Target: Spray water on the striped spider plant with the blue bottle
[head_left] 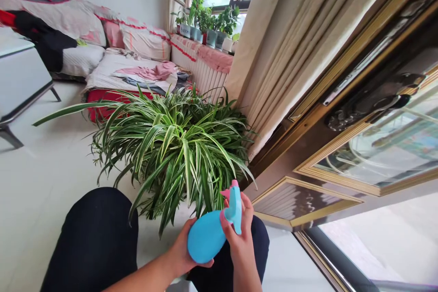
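Note:
A blue spray bottle with a pink nozzle and trigger lies tilted between my two hands, low in the head view. Its round body rests in my left hand, whose fingers curl around the underside. Up at the neck and spray head, my right hand is closed, with the thumb at the collar and fingers behind the head. Just beyond the bottle spreads a bushy spider plant with long green and white striped leaves. Its pot is hidden by the foliage.
A brown door with gold trim stands at the right, beside a beige curtain. Behind the plant is a sofa with pink and white covers. Potted plants line the windowsill. A white cabinet stands left. My knees flank the bottle.

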`<action>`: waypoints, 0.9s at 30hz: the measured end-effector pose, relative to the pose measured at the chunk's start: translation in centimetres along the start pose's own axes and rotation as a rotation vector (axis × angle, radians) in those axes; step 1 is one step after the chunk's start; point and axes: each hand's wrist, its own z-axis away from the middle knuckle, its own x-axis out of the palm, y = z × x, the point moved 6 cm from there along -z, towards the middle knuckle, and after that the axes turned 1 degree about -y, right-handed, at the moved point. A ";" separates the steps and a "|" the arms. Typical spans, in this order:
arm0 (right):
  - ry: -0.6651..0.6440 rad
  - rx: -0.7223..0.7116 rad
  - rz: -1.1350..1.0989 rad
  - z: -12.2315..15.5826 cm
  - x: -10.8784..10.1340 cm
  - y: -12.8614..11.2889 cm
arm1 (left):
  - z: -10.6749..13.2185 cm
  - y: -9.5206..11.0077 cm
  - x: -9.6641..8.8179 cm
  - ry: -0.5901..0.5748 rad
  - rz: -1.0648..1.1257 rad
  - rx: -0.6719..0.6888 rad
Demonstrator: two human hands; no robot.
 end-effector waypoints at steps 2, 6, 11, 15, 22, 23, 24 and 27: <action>-0.086 -0.034 -0.041 -0.8 0.5 0.2 | -0.2 -0.1 -0.2 -0.007 -0.007 -0.013; -0.132 -0.076 -0.102 -2.1 0.7 1.0 | -0.4 -0.2 0.5 -0.132 -0.054 -0.080; 0.042 0.040 0.052 -2.8 -1.7 1.9 | -0.4 -0.1 1.0 -0.153 -0.207 -0.040; 0.208 0.029 0.172 -2.4 -3.4 1.2 | -1.0 0.1 1.0 -0.088 -0.271 0.046; 0.219 -0.063 0.330 -2.0 -3.9 -0.3 | -1.9 0.4 1.8 -0.124 -0.260 0.111; 0.193 -0.083 0.343 -2.0 -3.8 -0.6 | -1.8 0.5 1.9 -0.116 -0.261 0.127; 0.168 -0.093 0.348 -2.1 -3.6 -0.8 | -1.7 0.5 2.0 -0.105 -0.264 0.139; 0.133 -0.071 0.347 -2.2 -3.3 -1.1 | -1.4 0.8 1.9 -0.071 -0.264 0.161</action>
